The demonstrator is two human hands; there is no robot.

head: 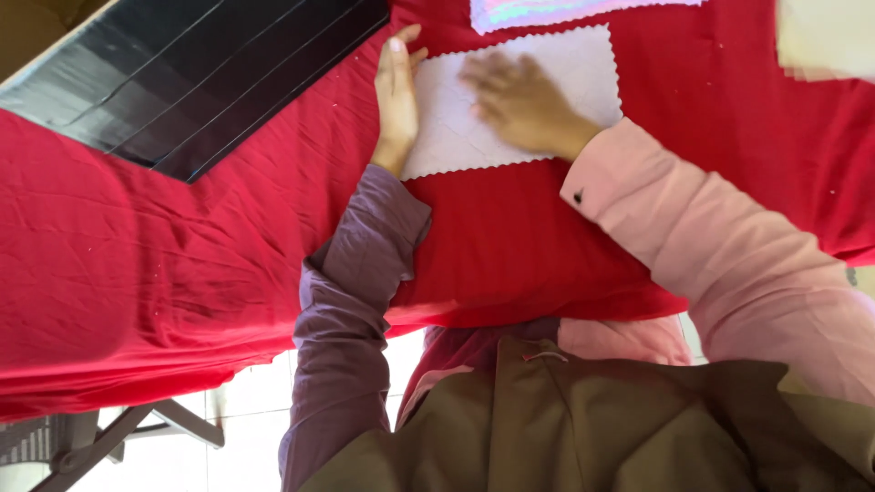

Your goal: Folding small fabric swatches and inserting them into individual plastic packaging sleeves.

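Two hands — left hand [397, 100] and right hand [521, 105] — press flat, fingers open, on a white cloth piece [583, 77] at upper centre, on the red tablecloth [164, 264].

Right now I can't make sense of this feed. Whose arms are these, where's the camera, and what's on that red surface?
There is no machine: a person's two bare hands, filmed by a camera worn on their head, looking down. A red cloth covers the table. On it lies a pale fabric piece with zigzag edges. The left hand lies along its left edge; the right hand presses flat on top. Nothing is gripped. A black ridged panel sits at the upper left, and more pale pieces lie along the far edge.
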